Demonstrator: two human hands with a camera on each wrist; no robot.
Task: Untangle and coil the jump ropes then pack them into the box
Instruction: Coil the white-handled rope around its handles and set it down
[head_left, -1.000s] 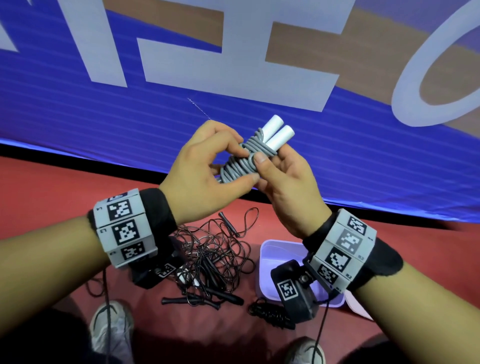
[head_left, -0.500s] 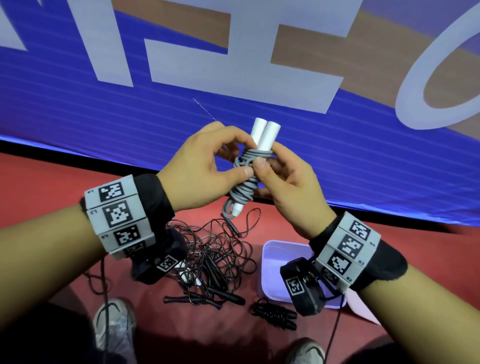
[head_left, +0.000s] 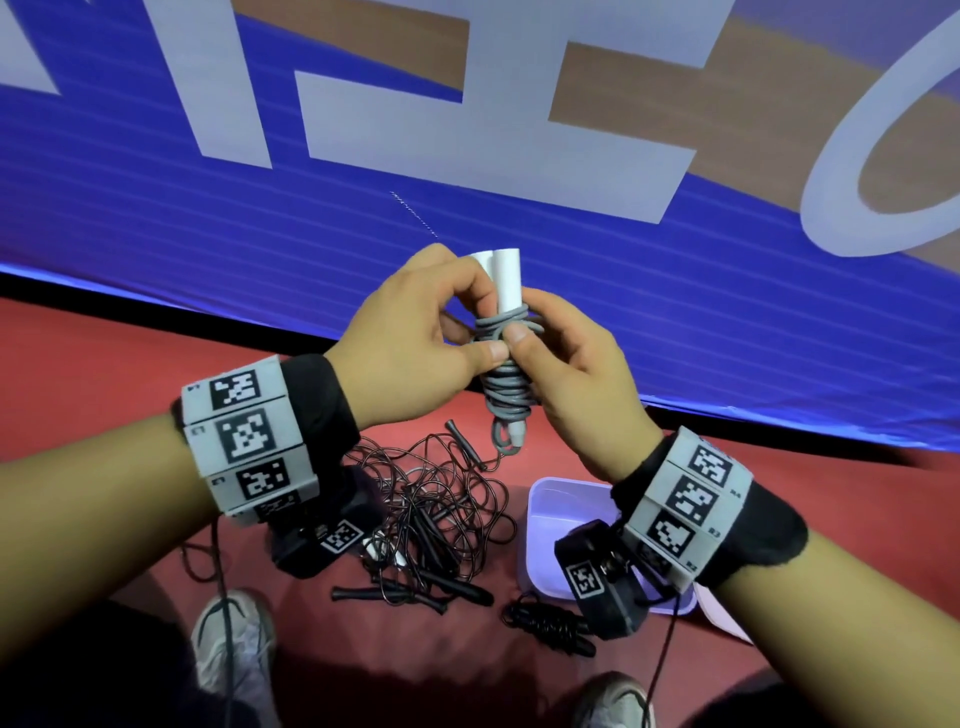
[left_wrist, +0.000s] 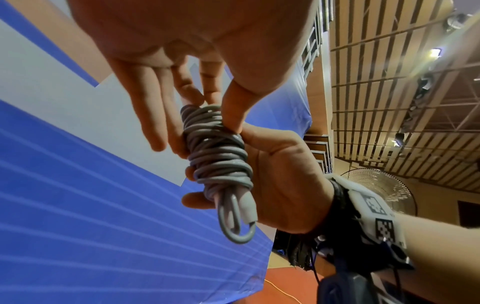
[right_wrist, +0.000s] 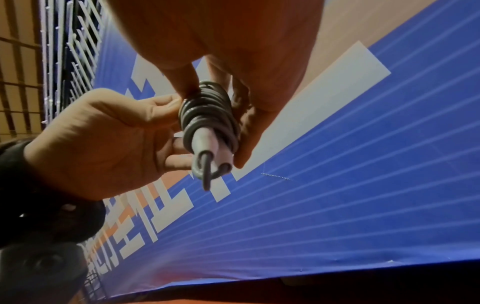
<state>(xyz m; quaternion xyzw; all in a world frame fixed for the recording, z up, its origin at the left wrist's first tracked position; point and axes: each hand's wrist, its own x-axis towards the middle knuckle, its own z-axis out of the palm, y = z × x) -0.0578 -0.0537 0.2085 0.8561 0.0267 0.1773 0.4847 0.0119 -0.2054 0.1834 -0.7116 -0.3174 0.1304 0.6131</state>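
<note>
A grey jump rope is wound round its two white handles and stands upright in front of me. My left hand pinches the coil from the left, thumb on the wraps. My right hand grips it from the right, thumb beside the left thumb. The grey coil shows a short loop at its lower end in the left wrist view; the coil also shows in the right wrist view. On the red floor lies a tangle of black jump ropes. A lilac box stands to its right, partly behind my right wrist.
A coiled black rope lies in front of the box. A pale lid peeks out at the box's right. A blue banner rises behind the floor. My shoes are at the bottom edge.
The grey bundle has swung from tilted up-right to upright, its handles now pointing up. Both hands have kept hold of it and shifted slightly lower and closer together.
</note>
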